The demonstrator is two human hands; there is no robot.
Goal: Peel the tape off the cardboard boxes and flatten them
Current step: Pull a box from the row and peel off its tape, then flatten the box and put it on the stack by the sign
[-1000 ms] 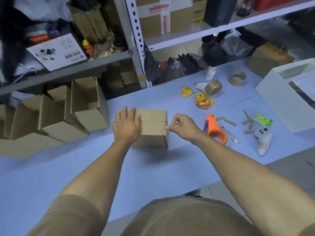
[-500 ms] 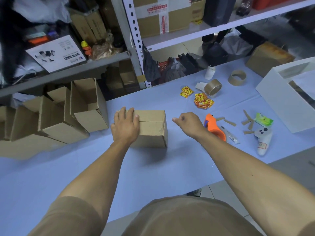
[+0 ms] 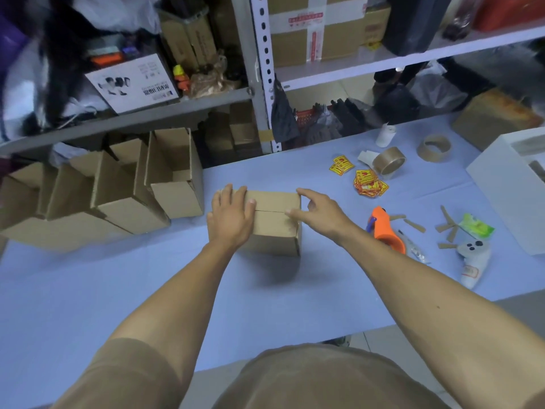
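A small closed cardboard box (image 3: pixel 272 228) stands in the middle of the blue table (image 3: pixel 147 290), its two top flaps meeting along a centre seam. My left hand (image 3: pixel 231 216) lies flat on the box's left end, fingers straight. My right hand (image 3: pixel 320 212) reaches over the right end, the thumb touching the top by the seam and the fingers spread over the far right corner. I cannot see any tape on the seam.
Several open cardboard boxes (image 3: pixel 165 178) lie in a row at the left. An orange tape dispenser (image 3: pixel 385 228), cardboard strips, tape rolls (image 3: pixel 389 163), yellow stickers (image 3: pixel 367 181) and a white controller (image 3: pixel 473 258) lie right of the box. A white box (image 3: pixel 507 196) stands far right. Metal shelves rise behind.
My right hand drew away from the box's right end toward the dispenser, then came back and opened over the box's right top corner. My left hand stayed on the box.
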